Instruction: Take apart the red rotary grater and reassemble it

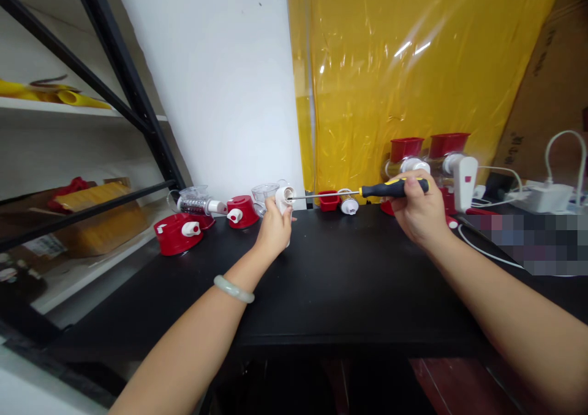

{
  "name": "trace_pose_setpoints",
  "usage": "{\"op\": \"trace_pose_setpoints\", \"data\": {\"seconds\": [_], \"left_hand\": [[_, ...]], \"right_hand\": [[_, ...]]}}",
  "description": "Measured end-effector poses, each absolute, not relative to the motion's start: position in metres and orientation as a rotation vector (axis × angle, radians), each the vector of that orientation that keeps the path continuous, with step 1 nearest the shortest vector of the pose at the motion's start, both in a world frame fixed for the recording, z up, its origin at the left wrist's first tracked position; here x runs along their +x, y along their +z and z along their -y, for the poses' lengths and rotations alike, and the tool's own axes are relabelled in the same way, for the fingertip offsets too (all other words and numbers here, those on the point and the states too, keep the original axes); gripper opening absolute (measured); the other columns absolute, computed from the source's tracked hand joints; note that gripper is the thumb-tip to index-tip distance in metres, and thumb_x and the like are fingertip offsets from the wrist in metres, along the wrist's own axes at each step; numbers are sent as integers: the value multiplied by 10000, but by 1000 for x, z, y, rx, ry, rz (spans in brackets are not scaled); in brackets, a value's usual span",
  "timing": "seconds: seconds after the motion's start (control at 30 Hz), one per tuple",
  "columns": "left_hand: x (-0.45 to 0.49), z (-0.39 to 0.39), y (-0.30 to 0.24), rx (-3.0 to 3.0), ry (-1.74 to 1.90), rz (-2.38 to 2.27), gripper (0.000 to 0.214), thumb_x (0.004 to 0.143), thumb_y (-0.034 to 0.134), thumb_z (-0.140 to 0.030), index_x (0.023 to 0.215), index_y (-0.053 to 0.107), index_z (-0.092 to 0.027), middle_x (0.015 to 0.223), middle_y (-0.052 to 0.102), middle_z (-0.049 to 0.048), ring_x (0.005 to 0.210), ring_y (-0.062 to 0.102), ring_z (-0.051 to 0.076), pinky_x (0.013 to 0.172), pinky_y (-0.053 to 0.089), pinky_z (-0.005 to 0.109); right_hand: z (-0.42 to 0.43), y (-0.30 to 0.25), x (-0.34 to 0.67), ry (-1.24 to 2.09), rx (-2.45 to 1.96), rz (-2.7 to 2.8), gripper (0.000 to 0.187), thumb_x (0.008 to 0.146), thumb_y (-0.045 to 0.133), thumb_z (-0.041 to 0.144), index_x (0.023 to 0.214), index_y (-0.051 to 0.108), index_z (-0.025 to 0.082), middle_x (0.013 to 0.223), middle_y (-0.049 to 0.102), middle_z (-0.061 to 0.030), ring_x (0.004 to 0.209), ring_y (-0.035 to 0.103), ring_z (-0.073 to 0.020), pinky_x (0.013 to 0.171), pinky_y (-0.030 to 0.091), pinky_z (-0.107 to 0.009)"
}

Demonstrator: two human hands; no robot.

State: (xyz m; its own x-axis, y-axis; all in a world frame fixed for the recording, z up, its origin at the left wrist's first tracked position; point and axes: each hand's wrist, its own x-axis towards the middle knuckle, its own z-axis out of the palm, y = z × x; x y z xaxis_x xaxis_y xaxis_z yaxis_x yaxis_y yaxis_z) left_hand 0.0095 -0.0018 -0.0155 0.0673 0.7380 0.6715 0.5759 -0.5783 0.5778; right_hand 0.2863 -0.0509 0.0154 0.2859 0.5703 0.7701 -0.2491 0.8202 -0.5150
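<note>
My left hand (pixel 274 226) is closed around a small white plastic part (pixel 285 196) with a round hollow end, held up above the table. A screwdriver (pixel 381 188) with a black and yellow handle lies level in my right hand (pixel 420 210), whose fingers are wrapped round the handle's end. Its long metal shaft points left, and the tip meets the opening of the white part; how deep it goes I cannot tell. Behind my left hand stands a clear plastic housing (pixel 263 193), partly hidden by the fingers.
Red bases with white knobs (pixel 173 234) (pixel 243 212) and a grater drum (pixel 195 204) stand at the left. A red hopper (pixel 328 201) and another drum (pixel 349 202) lie against the yellow sheet (pixel 367 66). Assembled red graters (pixel 450 158) and a white charger (pixel 546 196) with cables are at right.
</note>
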Motion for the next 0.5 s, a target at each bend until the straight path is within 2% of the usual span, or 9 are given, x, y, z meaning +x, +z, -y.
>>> {"op": "trace_pose_setpoints", "data": {"seconds": [0.37, 0.5], "left_hand": [[9, 5, -13, 2217, 1519, -1444, 317, 911, 451, -277, 1173, 356, -125, 878, 661, 119, 690, 698, 226, 646, 537, 353], [9, 6, -13, 2227, 1517, -1422, 296, 915, 439, -278, 1160, 358, -133, 914, 657, 125, 688, 698, 218, 656, 538, 349]], "right_hand": [[50, 15, 287, 582, -308, 1145, 242, 767, 720, 440, 755, 602, 229, 738, 597, 12, 650, 604, -131, 617, 547, -283], [50, 16, 287, 567, -302, 1114, 227, 755, 735, 429, 743, 613, 238, 709, 587, 11, 654, 610, -142, 584, 555, -290]]}}
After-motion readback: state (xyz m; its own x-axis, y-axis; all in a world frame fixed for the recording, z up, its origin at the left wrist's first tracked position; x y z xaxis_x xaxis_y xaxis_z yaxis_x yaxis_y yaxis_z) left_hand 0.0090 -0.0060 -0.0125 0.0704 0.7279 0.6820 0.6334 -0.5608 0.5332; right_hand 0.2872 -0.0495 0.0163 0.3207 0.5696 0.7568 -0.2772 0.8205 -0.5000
